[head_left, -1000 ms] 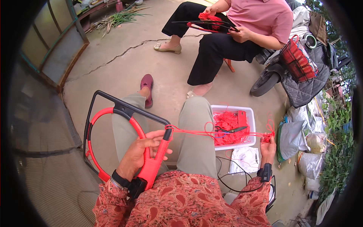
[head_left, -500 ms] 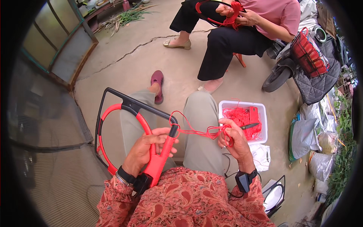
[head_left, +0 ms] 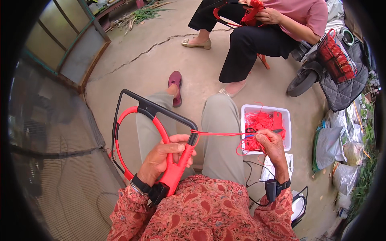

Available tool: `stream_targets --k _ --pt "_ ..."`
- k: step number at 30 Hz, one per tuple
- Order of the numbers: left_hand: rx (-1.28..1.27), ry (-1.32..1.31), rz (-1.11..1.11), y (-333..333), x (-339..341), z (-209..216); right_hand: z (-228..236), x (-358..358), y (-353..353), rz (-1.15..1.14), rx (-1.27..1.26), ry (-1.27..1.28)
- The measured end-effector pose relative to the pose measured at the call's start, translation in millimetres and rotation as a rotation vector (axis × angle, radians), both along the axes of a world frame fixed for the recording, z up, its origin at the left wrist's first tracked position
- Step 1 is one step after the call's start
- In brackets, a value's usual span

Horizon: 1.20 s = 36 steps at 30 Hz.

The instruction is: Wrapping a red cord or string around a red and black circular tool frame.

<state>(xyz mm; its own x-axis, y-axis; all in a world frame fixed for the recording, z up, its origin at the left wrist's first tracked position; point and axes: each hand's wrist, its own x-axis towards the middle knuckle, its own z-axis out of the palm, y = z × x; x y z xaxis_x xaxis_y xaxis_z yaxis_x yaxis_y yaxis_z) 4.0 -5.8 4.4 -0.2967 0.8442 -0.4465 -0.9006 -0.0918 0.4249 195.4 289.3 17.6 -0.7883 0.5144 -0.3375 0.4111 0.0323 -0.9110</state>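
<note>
Red cord (head_left: pixel 225 133) is stretching crosswise, rightward from the upper-right corner of the black-and-red frame (head_left: pixel 161 130) to your right grip (head_left: pixel 272 144), which is pinching it. Your left grip (head_left: pixel 164 157), sitting nearer that corner, is clasping the frame.

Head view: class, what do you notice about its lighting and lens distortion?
Head view: soft light, no hard-edged shadows on the concrete floor; head view: fisheye distortion skews the framed panels at left, and black vignetting swallows the corners; head view: the red cord reads clearly against the grey-green trousers.
</note>
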Motion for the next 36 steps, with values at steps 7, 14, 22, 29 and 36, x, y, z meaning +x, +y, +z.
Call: stream_targets --k 7,14,22,29,36 --pt "-0.097 0.048 -0.017 4.7 -0.5 5.4 -54.0 68.0 78.4 -0.159 0.471 -0.131" --pt "-0.157 0.085 -0.025 4.7 2.4 9.2 7.9 -26.4 -29.4 0.108 0.213 0.038" --pt "-0.168 0.098 -0.046 8.1 1.8 9.5 9.7 -59.7 -82.5 0.424 0.079 0.166" --pt "-0.134 0.097 -0.021 6.7 -1.3 0.5 8.8 15.6 -10.8 0.212 0.180 -0.179" --pt "-0.141 0.100 0.019 5.5 -3.0 0.4 24.1 -21.4 -46.7 0.130 0.194 -0.044"
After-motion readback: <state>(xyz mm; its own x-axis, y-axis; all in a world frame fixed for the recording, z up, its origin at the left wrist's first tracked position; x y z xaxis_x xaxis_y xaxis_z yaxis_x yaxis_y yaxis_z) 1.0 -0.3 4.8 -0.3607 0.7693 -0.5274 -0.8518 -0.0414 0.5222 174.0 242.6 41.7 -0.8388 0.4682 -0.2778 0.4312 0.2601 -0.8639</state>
